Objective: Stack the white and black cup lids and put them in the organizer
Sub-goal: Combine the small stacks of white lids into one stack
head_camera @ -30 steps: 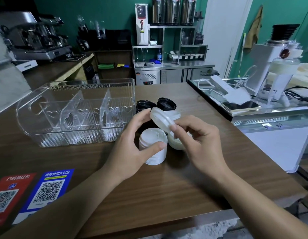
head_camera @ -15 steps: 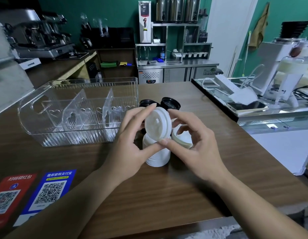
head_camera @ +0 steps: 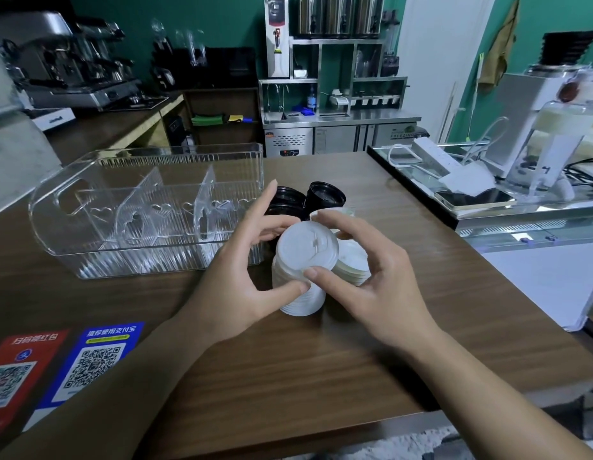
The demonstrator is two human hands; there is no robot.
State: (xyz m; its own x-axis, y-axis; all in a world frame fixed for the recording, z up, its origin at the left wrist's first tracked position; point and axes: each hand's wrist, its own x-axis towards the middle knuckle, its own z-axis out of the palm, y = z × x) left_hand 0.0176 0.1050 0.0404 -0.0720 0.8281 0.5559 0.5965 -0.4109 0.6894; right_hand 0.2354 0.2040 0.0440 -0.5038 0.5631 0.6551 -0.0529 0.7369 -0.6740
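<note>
A stack of white lids (head_camera: 301, 293) stands on the wooden counter, with one white lid (head_camera: 306, 250) held on its top. My left hand (head_camera: 242, 267) pinches that top lid from the left, and my right hand (head_camera: 371, 277) pinches it from the right, thumb on its near rim. A second, lower pile of white lids (head_camera: 353, 263) lies just right of the stack, partly hidden by my right fingers. Black lids (head_camera: 325, 195) sit in stacks behind. The clear organizer (head_camera: 89, 207), with dividers, holds nothing.
Red and blue QR-code stickers (head_camera: 96, 360) lie on the counter at the near left. A glass display case (head_camera: 487, 220) with a phone, a power strip and a white machine borders the right side. An espresso machine (head_camera: 66, 71) stands far left.
The white lid that both hands held tilted up above the stack has come down flat onto the stack's top. Both hands lowered with it.
</note>
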